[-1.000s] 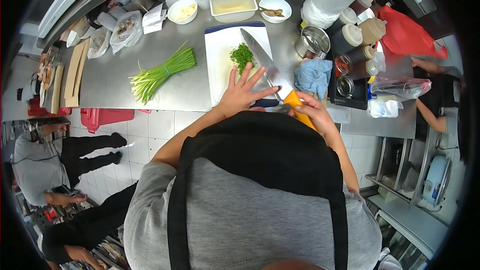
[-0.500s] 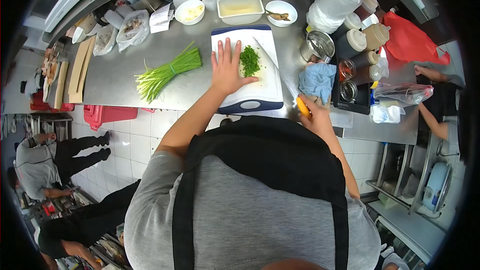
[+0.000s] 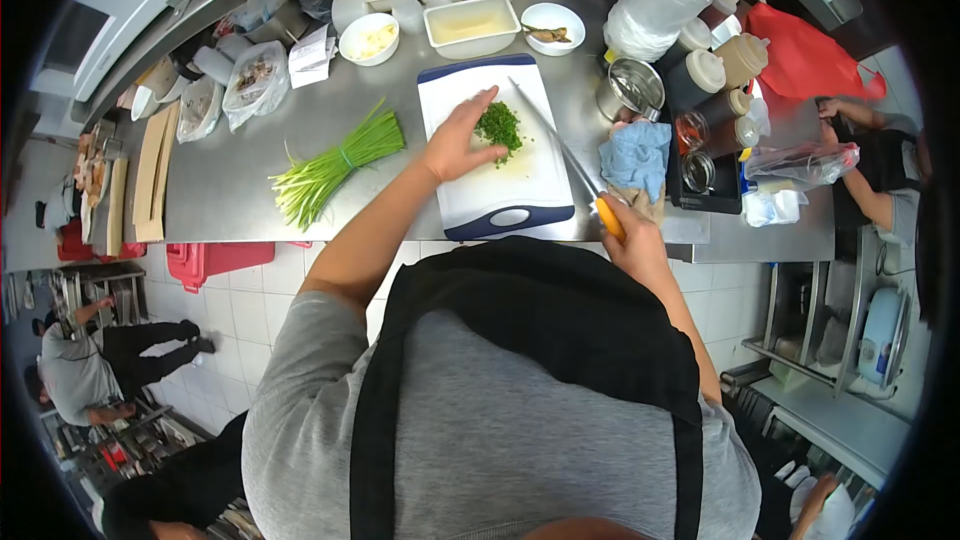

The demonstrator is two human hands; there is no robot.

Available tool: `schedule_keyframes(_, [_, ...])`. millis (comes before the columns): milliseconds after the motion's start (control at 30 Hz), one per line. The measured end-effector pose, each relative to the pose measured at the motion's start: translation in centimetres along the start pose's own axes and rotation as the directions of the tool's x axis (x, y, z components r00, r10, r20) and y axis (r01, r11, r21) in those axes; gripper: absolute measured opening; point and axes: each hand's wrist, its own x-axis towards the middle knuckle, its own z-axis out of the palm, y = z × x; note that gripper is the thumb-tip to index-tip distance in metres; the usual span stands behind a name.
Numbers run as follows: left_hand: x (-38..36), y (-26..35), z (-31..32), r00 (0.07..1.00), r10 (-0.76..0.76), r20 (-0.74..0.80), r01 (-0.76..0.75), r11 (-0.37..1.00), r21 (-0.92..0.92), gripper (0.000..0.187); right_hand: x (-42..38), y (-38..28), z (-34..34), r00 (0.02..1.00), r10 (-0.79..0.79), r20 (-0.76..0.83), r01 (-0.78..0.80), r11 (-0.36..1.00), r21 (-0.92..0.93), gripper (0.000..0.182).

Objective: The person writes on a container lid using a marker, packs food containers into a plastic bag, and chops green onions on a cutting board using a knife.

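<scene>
r hand [image 3: 637, 243] – w/ knife [image 3: 582, 171]

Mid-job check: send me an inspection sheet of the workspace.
Surface: metal counter, cutting board on it.
Job's things: knife; chopped greens on the board; tied green bunch to its left.
Clutter: blue cloth and squeeze bottles right; white containers beyond the board.
Hands: left hand open beside chopped greens, contact unclear; right hand grips knife's orange handle.
Cables: nothing seen on the counter.
Surroundings: red bin low at left; people on both sides.
</scene>
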Motion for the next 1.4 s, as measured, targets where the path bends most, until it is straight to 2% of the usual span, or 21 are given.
schedule_keyframes(33, [-0.4,0.4,0.3,0.996,0.062,-0.062,-0.054,0.992,0.111,0.093,-0.3,-0.5,0.2,1.0,0.019,0.024,-0.019,1.0,-0.001,0.053])
schedule_keyframes(67, [-1.0,1.0,0.8,0.994,0.066,-0.087,-0.045,0.973,0.224,0.11,-0.7,-1.0,0.4,0.998,0.04,0.05,-0.04,0.999,-0.001,0.053])
schedule_keyframes(167, [-1.9,2.5,1.2,0.989,0.058,-0.138,-0.013,0.952,0.306,0.113,-2.3,-3.3,0.6,0.992,0.115,0.057,-0.117,0.992,0.042,0.056])
schedule_keyframes(200, [-1.8,2.4,1.1,0.976,0.062,-0.209,-0.014,0.975,0.224,0.104,-2.8,-4.1,0.5,0.991,0.126,0.045,-0.128,0.991,0.03,0.057])
schedule_keyframes(300, [-1.5,1.7,-0.6,0.972,0.143,-0.185,-0.063,0.922,0.381,0.087,-4.2,-6.2,0.0,0.991,0.135,-0.001,-0.135,0.99,-0.037,0.057])
schedule_keyframes(333, [-1.5,1.7,-1.1,0.975,0.164,-0.15,-0.104,0.934,0.34,0.069,-4.4,-6.9,-0.1,0.987,0.16,-0.01,-0.16,0.985,-0.064,0.057])
schedule_keyframes(433, [-1.3,2.0,-2.2,0.977,0.21,0.04,-0.207,0.879,0.43,0.065,-5.3,-8.9,-0.5,0.971,0.236,-0.029,-0.238,0.963,-0.13,0.058])
schedule_keyframes(500, [-0.7,0.7,-2.4,0.99,0.139,0.035,-0.138,0.862,0.489,0.065,-6.0,-9.9,-0.9,0.958,0.284,-0.029,-0.285,0.945,-0.157,0.059])
schedule_keyframes(600, [-0.2,-0.4,-2.6,0.994,0.106,0.002,-0.094,0.863,0.497,0.07,-8.5,-9.4,-0.9,0.964,0.26,-0.051,-0.263,0.96,-0.093,0.058])
schedule_keyframes(633, [-0.1,-0.2,-2.8,0.994,0.105,-0.011,-0.087,0.87,0.486,0.073,-9.4,-9.0,-0.5,0.95,0.306,-0.056,-0.3,0.95,0.09,0.056])
schedule_keyframes(667, [-0.3,0.3,-2.5,0.993,0.122,0.005,-0.11,0.878,0.465,0.086,-10.2,-8.5,0.2,0.935,0.35,-0.054,-0.324,0.906,0.271,0.055])
schedule_keyframes(700, [-0.5,0.7,-1.8,0.992,0.125,0.009,-0.115,0.886,0.45,0.089,-10.7,-8.5,0.7,0.919,0.391,-0.044,-0.333,0.832,0.444,0.054])
schedule_keyframes(733, [-0.8,1.3,-0.8,0.992,0.126,0.013,-0.119,0.893,0.435,0.093,-10.8,-9.1,0.4,0.869,0.488,0.086,-0.453,0.712,0.537,0.051])
schedule_keyframes(833, [-1.0,3.2,1.8,0.995,0.095,0.011,-0.089,0.886,0.456,0.1,-11.2,-8.4,2.5,0.824,0.547,0.147,-0.479,0.534,0.697,0.052])
schedule_keyframes(933, [-0.2,2.4,3.6,0.997,0.057,-0.051,-0.017,0.815,0.579,0.09,-10.9,-7.6,4.1,0.814,0.544,0.204,-0.477,0.425,0.77,0.05])
schedule_keyframes(1033, [1.1,0.1,2.5,0.995,0.027,-0.091,0.009,0.931,0.364,0.096,-10.6,-6.3,5.5,0.817,0.522,0.245,-0.459,0.333,0.824,0.048])
schedule_keyframes(1067, [1.0,-0.2,1.5,1.0,0.014,-0.023,-0.006,0.949,0.314,0.104,-10.4,-6.1,5.6,0.817,0.519,0.253,-0.452,0.301,0.84,0.047])
schedule_keyframes(1167, [0.0,0.7,-0.8,0.991,0.02,0.134,-0.078,0.892,0.444,0.111,-9.8,-3.9,6.6,0.837,0.467,0.284,-0.429,0.24,0.871,0.048])
schedule_keyframes(1200, [-0.1,1.4,-1.2,0.978,-0.029,0.206,-0.08,0.86,0.504,0.113,-9.3,-3.6,6.8,0.842,0.448,0.302,-0.426,0.207,0.881,0.048])
schedule_keyframes(1300, [0.9,-1.0,-0.1,0.999,-0.038,0.038,0.018,0.897,0.441,0.108,-7.6,-3.8,6.5,0.836,0.424,0.347,-0.445,0.155,0.882,0.049])
schedule_keyframes(1400, [1.6,-2.2,1.1,0.997,0.06,0.051,-0.072,0.956,0.283,0.094,-6.0,-3.9,6.3,0.834,0.402,0.378,-0.465,0.142,0.874,0.048])
